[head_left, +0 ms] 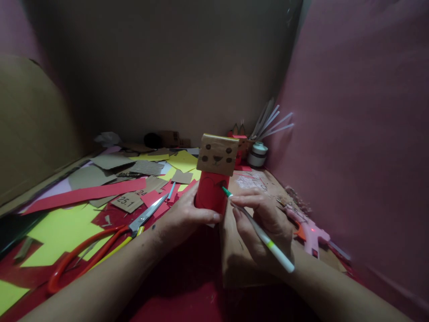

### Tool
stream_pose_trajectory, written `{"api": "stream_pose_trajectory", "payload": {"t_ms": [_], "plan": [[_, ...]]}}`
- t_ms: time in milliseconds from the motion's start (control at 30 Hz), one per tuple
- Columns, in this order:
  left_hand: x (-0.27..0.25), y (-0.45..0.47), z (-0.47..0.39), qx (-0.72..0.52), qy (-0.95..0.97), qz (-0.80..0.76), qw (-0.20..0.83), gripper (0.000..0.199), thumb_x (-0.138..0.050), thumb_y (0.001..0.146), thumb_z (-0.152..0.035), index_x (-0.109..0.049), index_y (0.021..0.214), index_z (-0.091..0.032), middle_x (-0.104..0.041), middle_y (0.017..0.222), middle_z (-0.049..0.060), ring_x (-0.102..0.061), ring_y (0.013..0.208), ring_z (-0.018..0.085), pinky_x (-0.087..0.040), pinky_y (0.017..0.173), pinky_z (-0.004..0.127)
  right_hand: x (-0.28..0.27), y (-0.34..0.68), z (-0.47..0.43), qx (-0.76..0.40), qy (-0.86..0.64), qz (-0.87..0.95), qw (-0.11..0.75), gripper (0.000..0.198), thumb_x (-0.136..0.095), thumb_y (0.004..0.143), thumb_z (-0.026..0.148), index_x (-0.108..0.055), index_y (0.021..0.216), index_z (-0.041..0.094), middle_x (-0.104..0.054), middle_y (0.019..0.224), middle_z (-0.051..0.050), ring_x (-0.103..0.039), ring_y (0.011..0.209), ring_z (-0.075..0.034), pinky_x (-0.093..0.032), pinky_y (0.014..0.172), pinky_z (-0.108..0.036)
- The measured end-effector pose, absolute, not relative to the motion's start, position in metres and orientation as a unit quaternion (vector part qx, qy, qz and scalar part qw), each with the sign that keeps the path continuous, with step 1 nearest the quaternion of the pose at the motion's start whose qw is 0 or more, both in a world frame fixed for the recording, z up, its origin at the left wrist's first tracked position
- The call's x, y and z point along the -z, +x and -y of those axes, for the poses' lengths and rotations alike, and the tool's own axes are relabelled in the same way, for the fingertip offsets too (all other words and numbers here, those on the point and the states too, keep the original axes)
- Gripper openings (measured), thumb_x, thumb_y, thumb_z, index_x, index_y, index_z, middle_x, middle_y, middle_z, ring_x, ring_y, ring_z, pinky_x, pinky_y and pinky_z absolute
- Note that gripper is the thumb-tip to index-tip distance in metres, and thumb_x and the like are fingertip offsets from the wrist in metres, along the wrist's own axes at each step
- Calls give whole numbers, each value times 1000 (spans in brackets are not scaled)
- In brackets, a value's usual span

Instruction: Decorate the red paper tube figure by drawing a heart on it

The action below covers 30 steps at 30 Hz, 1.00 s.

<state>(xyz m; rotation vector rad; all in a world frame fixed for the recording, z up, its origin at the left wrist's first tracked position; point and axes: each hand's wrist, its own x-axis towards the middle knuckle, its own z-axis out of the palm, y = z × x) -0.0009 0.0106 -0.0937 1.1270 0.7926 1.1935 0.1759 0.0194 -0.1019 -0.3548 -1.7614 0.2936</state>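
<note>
My left hand (197,212) is wrapped round the lower part of a red paper tube figure (212,192). The figure stands upright and has a square cardboard head (218,155) with eyes, cheeks, a nose and a mouth drawn on it. Curved dark lines, like the top of a heart, show on the red body. My right hand (263,223) grips a white felt-tip marker (264,237) with a green tip end. That tip touches or nearly touches the right side of the red body. The figure's base is partly hidden by my left thumb.
Red-handled scissors (127,230) lie left of my left forearm, among yellow paper (63,232), a red strip (87,195) and cardboard scraps (127,201). A pink glue gun (311,232) with a lit red light lies at the right. Behind stand a white jar (258,154) and several glue sticks (276,123).
</note>
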Motion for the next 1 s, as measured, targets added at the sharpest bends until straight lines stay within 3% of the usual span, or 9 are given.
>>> {"api": "stream_pose_trajectory", "payload": {"t_ms": [367,700,1000], "plan": [[94,-1,-10,-523,472,-334,626,41,-85,59,-18,-65,95,-17,-68,82,3,-62,74,20,-50,72,34,105,175,-19,-148,-197,735,631,29,-60,92,4,-68,109,27,-71,89,1,-71,80,-15,-59,72,-31],[88,1,-7,-542,462,-307,631,46,-84,59,-14,-68,101,-17,-73,89,6,-67,81,24,-51,73,35,102,175,-20,-149,-157,757,616,29,-59,92,3,-68,110,25,-70,95,-1,-71,79,-13,-59,70,-28],[92,0,-9,-533,466,-318,631,45,-85,58,-17,-67,100,-16,-72,87,6,-67,75,22,-52,70,33,103,175,-21,-136,-159,758,617,30,-60,91,2,-67,111,23,-69,97,-2,-71,83,-13,-59,74,-28]]}}
